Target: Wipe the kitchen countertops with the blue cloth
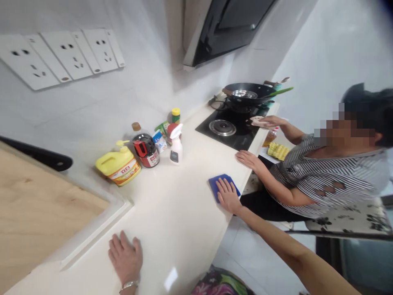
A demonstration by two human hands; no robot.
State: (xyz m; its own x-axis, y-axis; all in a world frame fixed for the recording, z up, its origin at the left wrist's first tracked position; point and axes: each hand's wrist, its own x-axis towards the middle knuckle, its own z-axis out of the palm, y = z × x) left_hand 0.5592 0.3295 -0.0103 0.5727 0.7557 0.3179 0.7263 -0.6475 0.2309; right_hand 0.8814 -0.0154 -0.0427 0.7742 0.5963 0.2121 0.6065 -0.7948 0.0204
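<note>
My left hand lies flat on the white countertop, fingers stretched out, a bracelet round its wrist. It touches only the counter surface. Farther right, my right hand rests palm down with its fingers spread over a folded blue cloth. The cloth lies flat near the counter's front edge, partly covered by the hand. Beyond it, a co-worker in a striped top has one hand on the counter edge. The co-worker's other hand holds a pale cloth on the black cooktop.
Along the wall stand a yellow pump bottle, a red-labelled dark container, a white spray bottle and small seasoning packs. A black wok sits on the far burner. A wooden board is at left; a range hood hangs above.
</note>
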